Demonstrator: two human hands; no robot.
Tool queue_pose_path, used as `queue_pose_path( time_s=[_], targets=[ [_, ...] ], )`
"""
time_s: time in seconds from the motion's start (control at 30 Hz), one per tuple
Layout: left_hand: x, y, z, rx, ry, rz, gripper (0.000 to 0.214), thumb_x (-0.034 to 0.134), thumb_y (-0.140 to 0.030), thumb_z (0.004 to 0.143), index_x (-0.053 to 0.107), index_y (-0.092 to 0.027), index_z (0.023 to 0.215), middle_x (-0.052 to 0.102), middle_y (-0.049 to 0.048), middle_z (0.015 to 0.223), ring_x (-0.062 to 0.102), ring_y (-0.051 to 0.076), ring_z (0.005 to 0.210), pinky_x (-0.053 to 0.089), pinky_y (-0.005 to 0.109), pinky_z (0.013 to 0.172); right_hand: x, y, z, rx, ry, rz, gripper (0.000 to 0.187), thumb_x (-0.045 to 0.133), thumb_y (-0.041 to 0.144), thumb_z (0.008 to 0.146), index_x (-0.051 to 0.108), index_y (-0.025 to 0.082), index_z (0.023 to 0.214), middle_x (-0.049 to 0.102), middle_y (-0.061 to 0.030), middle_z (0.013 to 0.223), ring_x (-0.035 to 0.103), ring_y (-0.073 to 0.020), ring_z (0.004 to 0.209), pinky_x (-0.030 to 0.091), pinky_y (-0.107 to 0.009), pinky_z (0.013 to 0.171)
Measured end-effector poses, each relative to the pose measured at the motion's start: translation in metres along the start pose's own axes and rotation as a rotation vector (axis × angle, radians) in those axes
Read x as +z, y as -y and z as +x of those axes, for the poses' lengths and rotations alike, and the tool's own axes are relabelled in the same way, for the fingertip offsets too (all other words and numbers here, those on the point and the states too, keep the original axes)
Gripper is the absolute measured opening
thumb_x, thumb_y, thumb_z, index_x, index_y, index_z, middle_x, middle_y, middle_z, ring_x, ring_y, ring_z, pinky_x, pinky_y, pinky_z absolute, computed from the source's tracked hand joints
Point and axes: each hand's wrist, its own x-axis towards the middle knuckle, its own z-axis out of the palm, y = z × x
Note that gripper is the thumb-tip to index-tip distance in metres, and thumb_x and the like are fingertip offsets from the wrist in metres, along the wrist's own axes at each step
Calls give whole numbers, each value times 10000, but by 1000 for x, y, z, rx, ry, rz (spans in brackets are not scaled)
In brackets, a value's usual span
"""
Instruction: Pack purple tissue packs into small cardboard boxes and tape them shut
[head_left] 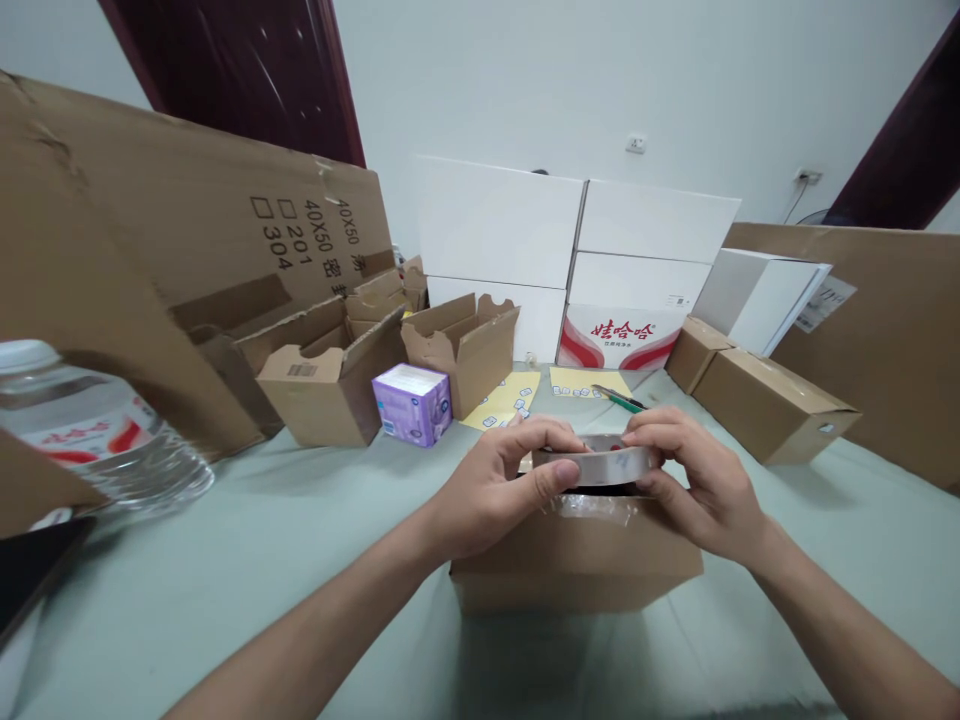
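Both hands grip a roll of clear tape [611, 466] from its two sides, just over the top of a brown cardboard box [574, 565]. My left hand [502, 485] has its thumb on the near face of the roll and its fingers curled over the rim. On the other side, my right hand [697, 485] pinches the roll between thumb and fingers. A strip of clear tape [592, 508] sticks to the upper edge of the box. Behind the roll a dark gap shows in the box top; the box's contents are hidden.
A purple packet [412, 404] stands beside open cartons [322, 400] on the left. Yellow sticker sheets [506, 400] and a green-handled tool [622, 399] lie behind the box. A closed long carton [772, 400] sits right; a large water bottle [97, 430] stands left.
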Motion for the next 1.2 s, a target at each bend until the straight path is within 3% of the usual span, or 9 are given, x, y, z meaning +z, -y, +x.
queue_pose_path(
  time_s=[0.17,0.4,0.57,0.87,0.97,1.07,1.2],
  targets=[
    [-1,-2,-2,9,37,-11,231,641,-361,823,682,-148,905,654,100,1007,570,240,1027,415,351,899,1,-4,-4,-9,-3,55,161,491,226,966,572,185,1099,634,-101,925,614,-204,819,522,-305,606],
    [1,-6,1,-68,34,154,217,574,-391,770,595,-175,780,543,16,763,495,171,747,415,365,816,3,-5,-5,-11,-19,81,186,525,146,933,572,166,1112,612,-95,947,592,-189,876,507,-293,673],
    [5,-8,3,-93,14,254,215,530,-406,728,537,-191,724,485,-23,712,462,156,711,310,467,1005,2,-4,-4,-32,-15,31,223,525,84,904,569,171,1105,615,-87,944,591,-185,877,502,-286,670],
    [9,-5,3,38,-7,230,66,461,-256,678,482,-197,698,456,-39,698,422,139,686,257,455,1068,5,-6,-7,-4,-41,60,183,549,143,933,573,173,1112,615,-81,949,588,-174,876,495,-288,703],
    [6,-3,1,33,78,150,143,465,-280,665,529,-196,761,495,-35,764,465,152,741,139,476,1141,4,-9,-9,5,-27,98,194,534,152,942,573,181,1130,604,-70,905,588,-181,880,491,-280,669],
    [7,-4,1,-3,88,122,188,487,-318,694,566,-197,814,517,-45,757,479,151,735,46,488,1163,4,-10,-11,19,-8,107,202,524,152,941,576,180,1134,605,-80,919,590,-185,888,496,-272,647],
    [14,-9,3,-53,11,164,160,542,-351,734,533,-191,729,466,-74,646,442,119,641,94,472,1149,5,-8,-11,17,-7,55,206,530,132,924,576,177,1119,621,-95,949,604,-193,884,513,-290,671]
  ],
)
